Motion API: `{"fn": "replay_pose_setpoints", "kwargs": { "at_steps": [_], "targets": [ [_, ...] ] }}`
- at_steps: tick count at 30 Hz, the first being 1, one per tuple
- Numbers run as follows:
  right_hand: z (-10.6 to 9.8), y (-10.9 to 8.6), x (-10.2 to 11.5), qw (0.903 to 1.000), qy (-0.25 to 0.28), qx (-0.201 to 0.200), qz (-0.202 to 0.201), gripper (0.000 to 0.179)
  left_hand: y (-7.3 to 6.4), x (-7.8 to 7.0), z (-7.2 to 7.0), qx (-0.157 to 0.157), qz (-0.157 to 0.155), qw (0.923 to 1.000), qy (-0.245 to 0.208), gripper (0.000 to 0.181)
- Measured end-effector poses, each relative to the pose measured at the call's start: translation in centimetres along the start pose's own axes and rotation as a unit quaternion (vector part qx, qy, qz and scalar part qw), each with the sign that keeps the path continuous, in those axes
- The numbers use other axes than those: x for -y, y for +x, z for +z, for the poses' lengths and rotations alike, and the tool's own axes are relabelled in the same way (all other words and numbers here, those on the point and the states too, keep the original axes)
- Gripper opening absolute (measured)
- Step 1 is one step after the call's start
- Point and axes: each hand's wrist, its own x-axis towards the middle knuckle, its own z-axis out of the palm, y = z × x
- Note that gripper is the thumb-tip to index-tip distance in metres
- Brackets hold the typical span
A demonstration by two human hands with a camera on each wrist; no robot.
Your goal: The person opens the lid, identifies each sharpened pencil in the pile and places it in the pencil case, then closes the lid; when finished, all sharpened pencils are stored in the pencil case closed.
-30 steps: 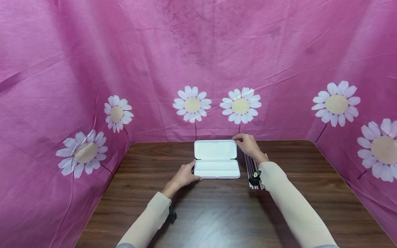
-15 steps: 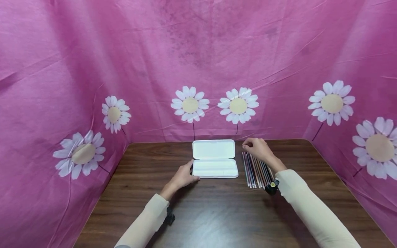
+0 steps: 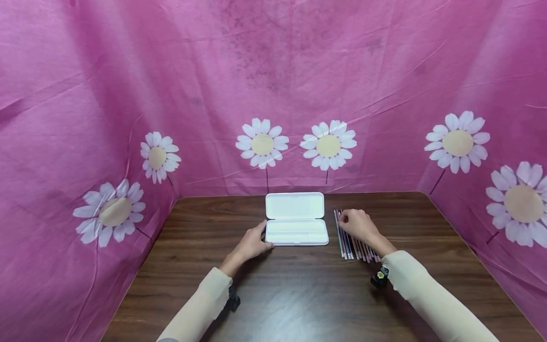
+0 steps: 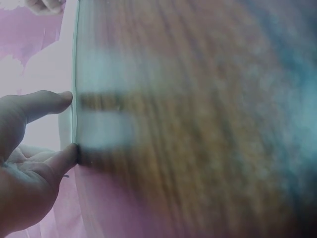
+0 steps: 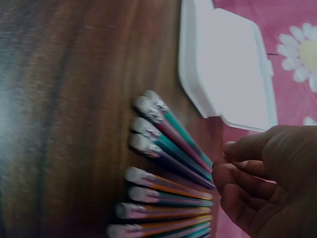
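Observation:
A white pencil case (image 3: pixel 297 232) lies with its lid (image 3: pixel 295 205) raised and its compartments bare. At its left end my left hand (image 3: pixel 249 244) holds the near corner. In the left wrist view the thumb (image 4: pixel 47 104) and another finger touch the case's edge. To the right of the case several pencils (image 3: pixel 352 247) lie side by side, eraser ends towards me. My right hand (image 3: pixel 360 225) is over their far ends, fingers loosely bent. In the right wrist view its fingertips (image 5: pixel 220 171) are right by the pencils' far ends, with no pencil visible between thumb and fingers.
The brown wooden table (image 3: pixel 282 294) ends at the back against a pink cloth (image 3: pixel 205 95) printed with white daisies. The cloth also hangs along both sides. White erasers (image 5: pixel 141 141) cap the pencils, which lie a little way from the case.
My right hand has left the lid's far right corner, moved right, then come down towards me over the pencils. My left hand stays at the pencil case's left end.

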Motion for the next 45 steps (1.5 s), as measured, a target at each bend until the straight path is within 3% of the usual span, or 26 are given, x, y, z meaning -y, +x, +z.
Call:
{"fn": "replay_pose_setpoints", "kwargs": {
  "at_steps": [5, 8, 17, 24, 32, 45],
  "targets": [
    [2.5, 0.1, -1.8, 0.9988, -0.022, -0.032, -0.029, 0.014, 0.0, 0.0, 0.1, 0.004, -0.002, 0.9999, -0.015, 0.088],
    [3.0, 0.1, -1.8, 0.9989, -0.034, -0.032, -0.007, 0.020, 0.0, 0.1, 0.1, 0.003, -0.001, 0.9999, -0.013, 0.088],
    [2.5, -0.1, 1.6, 0.9980, -0.042, 0.017, 0.044, 0.040, 0.0, 0.2, 0.0, 0.001, -0.008, 0.9999, -0.012, 0.089],
    [2.3, 0.0, 2.9, 0.9921, -0.071, 0.041, 0.095, 0.032, 0.0, 0.2, -0.1, 0.001, -0.006, 0.9999, -0.011, 0.089],
    [2.4, 0.0, 3.2, 0.9925, -0.099, 0.030, 0.065, 0.027, 0.0, 0.3, 0.0, -0.008, 0.021, 0.9997, -0.007, 0.089],
    [1.8, -0.1, 3.1, 0.9915, -0.056, 0.037, 0.111, 0.029, 0.0, 0.3, 0.1, 0.003, 0.008, 0.9997, -0.021, 0.092]
  ]
}}
